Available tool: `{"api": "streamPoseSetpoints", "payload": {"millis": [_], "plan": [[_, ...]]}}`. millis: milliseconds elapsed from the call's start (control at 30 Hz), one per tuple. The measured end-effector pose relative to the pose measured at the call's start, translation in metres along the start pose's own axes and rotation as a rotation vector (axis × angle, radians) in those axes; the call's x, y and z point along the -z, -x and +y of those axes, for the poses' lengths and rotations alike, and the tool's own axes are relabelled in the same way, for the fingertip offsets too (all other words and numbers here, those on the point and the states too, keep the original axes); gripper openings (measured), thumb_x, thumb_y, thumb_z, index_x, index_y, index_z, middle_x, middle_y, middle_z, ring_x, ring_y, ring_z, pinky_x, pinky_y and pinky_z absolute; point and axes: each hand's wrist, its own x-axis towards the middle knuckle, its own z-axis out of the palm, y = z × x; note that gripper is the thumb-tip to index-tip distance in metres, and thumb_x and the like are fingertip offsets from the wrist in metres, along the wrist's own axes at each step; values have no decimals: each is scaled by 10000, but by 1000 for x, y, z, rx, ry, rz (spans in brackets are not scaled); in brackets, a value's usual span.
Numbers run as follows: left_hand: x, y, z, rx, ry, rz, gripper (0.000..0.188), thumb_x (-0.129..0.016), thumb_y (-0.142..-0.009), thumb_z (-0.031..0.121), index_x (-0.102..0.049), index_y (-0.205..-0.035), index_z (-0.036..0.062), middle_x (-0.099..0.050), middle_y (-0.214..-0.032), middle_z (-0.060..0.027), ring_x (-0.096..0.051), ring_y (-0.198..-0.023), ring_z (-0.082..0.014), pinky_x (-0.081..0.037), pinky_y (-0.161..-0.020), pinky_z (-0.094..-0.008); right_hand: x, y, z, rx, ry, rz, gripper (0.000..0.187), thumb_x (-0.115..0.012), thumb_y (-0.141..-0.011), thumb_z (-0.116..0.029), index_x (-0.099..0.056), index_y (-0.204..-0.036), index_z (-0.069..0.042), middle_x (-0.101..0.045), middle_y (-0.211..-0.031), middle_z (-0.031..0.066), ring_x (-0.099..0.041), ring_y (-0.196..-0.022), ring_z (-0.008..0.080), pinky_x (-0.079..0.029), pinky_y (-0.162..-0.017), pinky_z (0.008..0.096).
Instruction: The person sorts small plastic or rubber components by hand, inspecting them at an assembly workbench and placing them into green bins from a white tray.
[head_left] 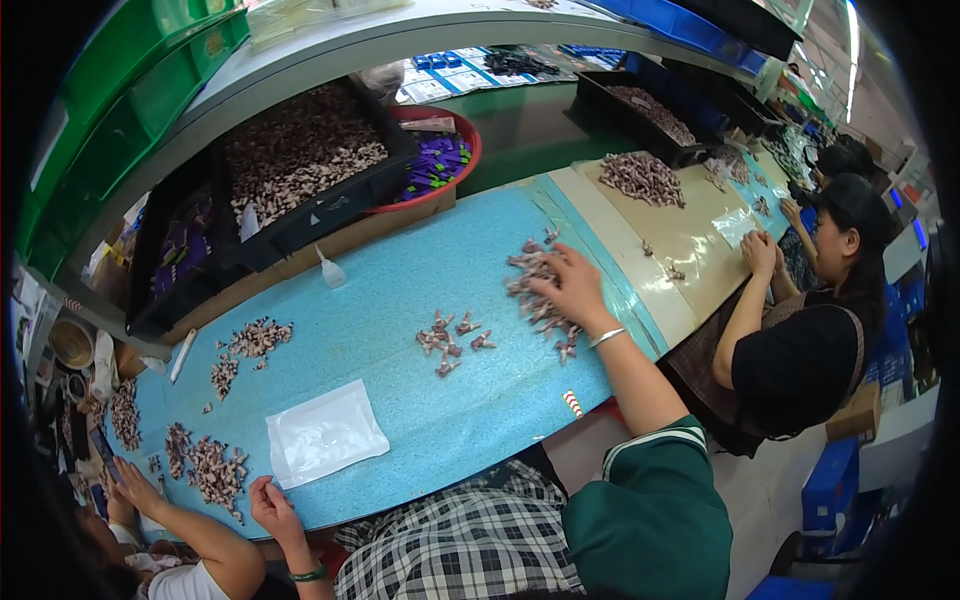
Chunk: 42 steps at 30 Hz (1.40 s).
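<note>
My right hand (pixel 572 290), with a silver bangle at its wrist, reaches over a pile of small brown-and-cream pieces (pixel 530 272) on the blue table mat. Its fingers are spread and touch the pile's edge; a slight blur covers the pieces beneath. Closer to the middle lies a loose cluster of the same pieces (pixel 440 342). My left hand (pixel 275 508) is at the near table edge, fingers curled together, by the corner of a flat white plastic bag (pixel 325 432). Whether it pinches anything is hidden from this angle.
More piles of pieces (pixel 215 470) lie at the left, near a co-worker's hand (pixel 138 492). A small squeeze bottle (pixel 330 270) stands behind. Black bins (pixel 315 215) and a red basin (pixel 470 150) line the back under a shelf. Another person (pixel 800 330) works at the right.
</note>
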Motion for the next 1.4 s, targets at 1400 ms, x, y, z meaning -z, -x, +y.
{"api": "streamPoseSetpoints", "payload": {"millis": [1400], "plan": [[-8,-1,7,-17,-103,22,98,-477,-911,11,-572,-932,-1,-433,-629,44,-350,-501,-19,-267,-447,-188,-43,-4,-31,190,-135,-106,427,-564,-868,-293,-555,-1236,-78,-450,-1336,223,-392,-1263,381,-325,-1045,440]]}}
